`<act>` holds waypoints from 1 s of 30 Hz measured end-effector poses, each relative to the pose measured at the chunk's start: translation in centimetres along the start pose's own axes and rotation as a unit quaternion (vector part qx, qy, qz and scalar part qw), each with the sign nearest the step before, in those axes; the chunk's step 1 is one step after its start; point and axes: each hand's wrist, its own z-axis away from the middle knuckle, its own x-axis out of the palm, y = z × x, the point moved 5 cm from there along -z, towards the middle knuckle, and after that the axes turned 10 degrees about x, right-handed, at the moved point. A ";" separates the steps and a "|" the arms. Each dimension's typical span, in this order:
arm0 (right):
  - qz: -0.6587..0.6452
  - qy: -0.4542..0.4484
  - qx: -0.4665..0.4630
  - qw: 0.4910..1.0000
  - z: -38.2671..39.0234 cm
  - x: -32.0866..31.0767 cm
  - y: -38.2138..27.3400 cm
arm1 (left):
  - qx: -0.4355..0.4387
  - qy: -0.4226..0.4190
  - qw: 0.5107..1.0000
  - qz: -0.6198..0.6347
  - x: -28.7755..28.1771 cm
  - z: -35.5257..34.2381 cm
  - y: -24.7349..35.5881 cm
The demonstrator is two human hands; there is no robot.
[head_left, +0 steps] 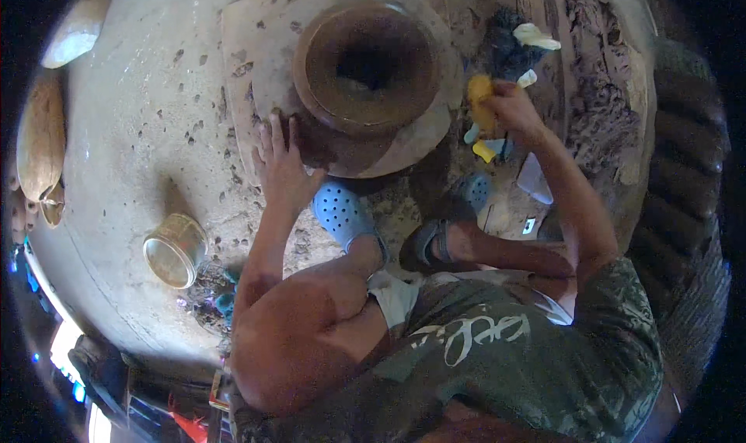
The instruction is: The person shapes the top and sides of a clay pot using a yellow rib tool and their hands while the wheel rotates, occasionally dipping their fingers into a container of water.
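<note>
A large brown clay pot (311, 93) with a wide flared rim and a dark opening stands on a pale round board in front of me. My left hand (284, 167) is open, its fingers spread on or just over the pot's near left side; contact is hard to make out. To the right of the pot, my right hand (514, 113) grips a yellow-orange oval piece (482, 101), apart from the rim. Whether it is a sponge or a scraper does not show. Beneath that hand lie a small yellow piece (488, 149) and pale blue pieces.
A dark heap with a whitish piece (536, 36) lies at the far right, beside wet clay (594, 93). A plastic bucket (172, 252) sits on the floor at left, near large tan vessels (43, 140). My feet in blue clogs (342, 210) flank the board's near edge.
</note>
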 end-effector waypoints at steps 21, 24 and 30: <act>0.296 0.167 -0.306 0.889 4.3 9.1 -23.0 | 0.042 -0.076 0.995 0.038 1.9 3.1 6.1; 0.310 0.152 -0.340 0.875 3.0 11.6 -22.8 | 0.041 -0.079 0.996 0.018 1.1 2.6 5.7; 0.266 0.103 -0.369 0.885 1.5 14.7 -22.7 | 0.040 0.019 0.999 -0.010 -1.2 -1.4 -0.7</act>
